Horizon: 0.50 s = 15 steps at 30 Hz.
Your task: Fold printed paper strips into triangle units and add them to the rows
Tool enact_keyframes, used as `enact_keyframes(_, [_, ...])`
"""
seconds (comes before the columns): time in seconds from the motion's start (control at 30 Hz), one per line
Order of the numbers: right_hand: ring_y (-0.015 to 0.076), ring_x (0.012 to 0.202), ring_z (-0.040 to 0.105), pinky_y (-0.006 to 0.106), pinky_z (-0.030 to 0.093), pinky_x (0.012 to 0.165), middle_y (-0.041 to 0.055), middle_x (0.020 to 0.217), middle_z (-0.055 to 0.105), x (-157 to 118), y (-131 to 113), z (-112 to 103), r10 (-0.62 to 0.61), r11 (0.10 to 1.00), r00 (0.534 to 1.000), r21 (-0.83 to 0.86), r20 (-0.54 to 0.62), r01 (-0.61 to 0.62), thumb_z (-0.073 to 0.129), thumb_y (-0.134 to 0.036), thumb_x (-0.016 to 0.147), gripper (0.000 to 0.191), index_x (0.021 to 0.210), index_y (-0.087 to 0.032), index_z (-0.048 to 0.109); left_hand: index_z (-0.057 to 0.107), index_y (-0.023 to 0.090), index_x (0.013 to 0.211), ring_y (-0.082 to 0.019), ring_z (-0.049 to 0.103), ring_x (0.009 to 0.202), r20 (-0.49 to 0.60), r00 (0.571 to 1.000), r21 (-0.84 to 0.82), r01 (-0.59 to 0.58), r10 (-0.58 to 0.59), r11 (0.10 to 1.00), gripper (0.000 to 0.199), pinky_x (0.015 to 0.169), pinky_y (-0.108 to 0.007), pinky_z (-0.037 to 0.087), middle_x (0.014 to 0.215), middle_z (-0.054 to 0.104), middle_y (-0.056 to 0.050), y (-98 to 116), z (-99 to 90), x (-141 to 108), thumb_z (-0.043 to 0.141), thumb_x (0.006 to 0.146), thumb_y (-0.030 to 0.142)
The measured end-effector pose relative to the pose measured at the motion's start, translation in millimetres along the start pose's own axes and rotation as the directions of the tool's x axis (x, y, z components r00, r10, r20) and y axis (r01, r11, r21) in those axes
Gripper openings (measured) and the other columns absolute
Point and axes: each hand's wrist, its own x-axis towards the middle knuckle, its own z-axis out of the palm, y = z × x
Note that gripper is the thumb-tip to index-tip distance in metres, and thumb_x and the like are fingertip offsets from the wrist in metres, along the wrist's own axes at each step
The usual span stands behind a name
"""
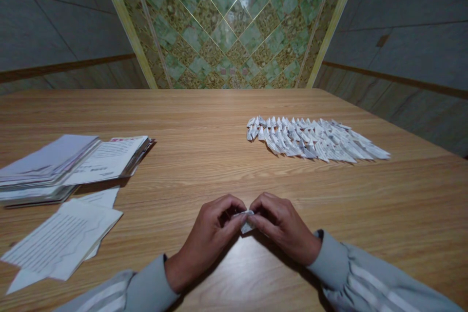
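A small folded piece of paper (247, 227), whitish with grey marks, is pinched between both hands just above the table near its front. My left hand (215, 224) grips its left side, thumb in front and fingers curled behind. From the other side my right hand (281, 224) holds it the same way, the two thumbs almost meeting. The fingers cover much of the paper, so its full shape is hidden. Farther back on the right stand rows of small folded paper pieces (303, 139) with pointed tips, set close together.
Loose printed sheets (66, 239) lie overlapping at the left front. Behind them sits a stack of papers and booklets (54, 161). The wooden table (190, 156) reaches back to a green and brown tiled wall (226, 24). Grey walls stand on both sides.
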Motion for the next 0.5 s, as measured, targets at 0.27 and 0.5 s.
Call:
enact_keyframes(0.27, [0.0131,0.068,0.056,0.023,0.038,0.062,0.0002,0.071,0.061,1.3,-0.1,0.1,-0.006,1.0,1.0,-0.014,0.008,0.006,0.062,-0.024,0.092,0.015,0.078,-0.017,0.063,0.064,0.016,0.079,-0.012,0.049,0.058,0.021,0.999,0.006,0.044,-0.044,0.999,0.018,0.055,-0.022,0.037,0.064,0.057,0.002,2.5,0.9,-1.1,0.062,0.088,0.031])
enact_keyframes(0.5, [0.0132,0.069,0.056,0.023,0.039,0.062,0.0006,0.07,0.061,2.3,-3.0,-1.6,-0.046,0.999,0.999,0.017,-0.028,0.046,0.06,-0.027,0.095,0.022,0.076,-0.017,0.064,0.064,0.016,0.078,-0.014,0.053,0.062,0.034,0.999,-0.089,0.037,-0.034,0.995,0.022,0.057,-0.023,0.041,0.068,0.06,-0.001,4.8,0.9,-2.5,0.062,0.088,0.035])
